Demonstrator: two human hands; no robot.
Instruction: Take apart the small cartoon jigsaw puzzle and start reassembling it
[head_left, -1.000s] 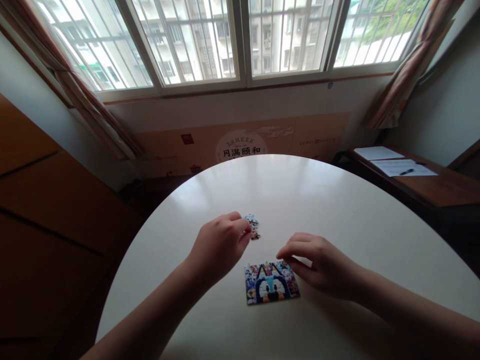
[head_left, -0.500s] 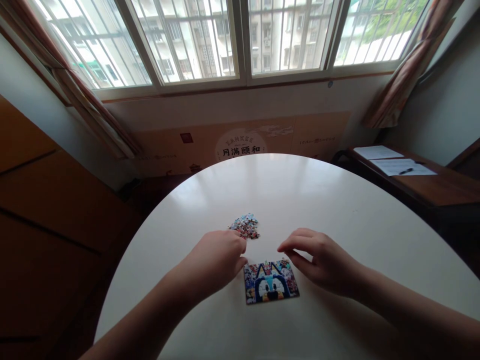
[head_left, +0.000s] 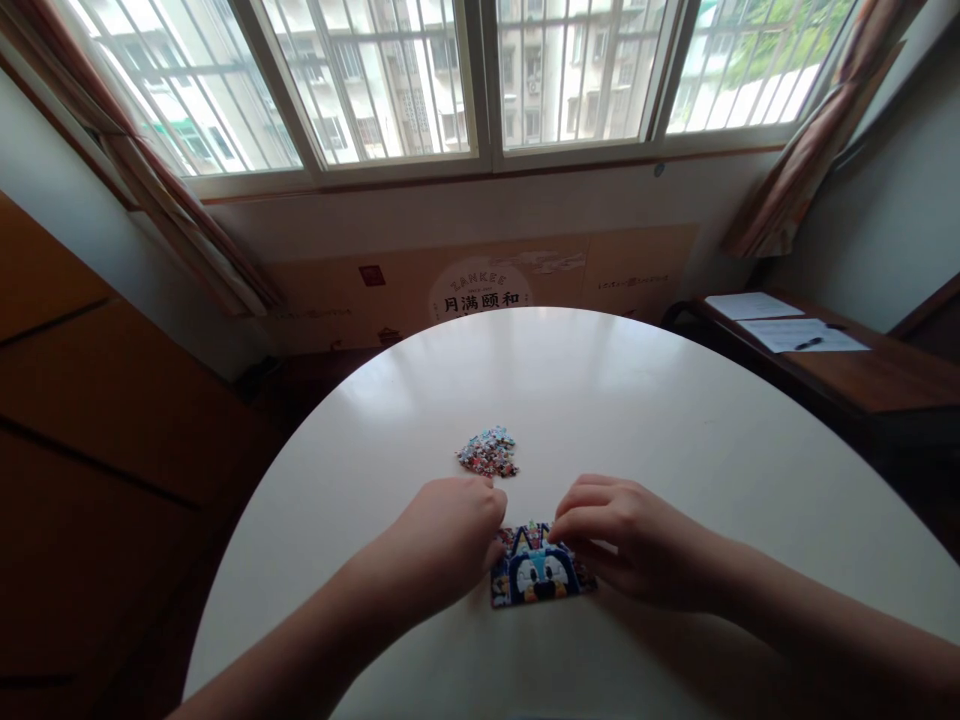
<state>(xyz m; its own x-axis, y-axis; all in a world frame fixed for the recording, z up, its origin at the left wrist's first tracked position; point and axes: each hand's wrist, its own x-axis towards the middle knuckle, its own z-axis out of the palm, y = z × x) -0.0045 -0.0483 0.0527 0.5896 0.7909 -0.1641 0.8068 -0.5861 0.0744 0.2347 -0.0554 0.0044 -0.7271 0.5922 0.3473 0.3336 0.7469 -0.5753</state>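
A small picture puzzle (head_left: 544,580) with a blue cartoon dog's face lies flat on the white round table (head_left: 645,400). My left hand (head_left: 454,530) is at its left edge, fingers curled and thumb over the upper left corner. Whatever its fingers may hold is hidden. My right hand (head_left: 619,530) reaches over the puzzle's upper right, fingers bent and fingertips touching near its top edge. A gap shows between its thumb and index finger, and no piece is visible there. Just beyond the left hand sits a pile of loose jigsaw pieces (head_left: 489,452).
To the right, a brown wooden side table (head_left: 900,365) carries papers (head_left: 754,305) and a dark pen (head_left: 808,344). Behind the table, a printed cardboard panel (head_left: 637,265) stands below the barred window (head_left: 487,165). A wooden cabinet (head_left: 112,480) stands at the left.
My right hand has moved left and nearer, onto the puzzle's top right. My left hand has shifted slightly right and nearer, its thumb now over the corner. The puzzle and pile look unmoved.
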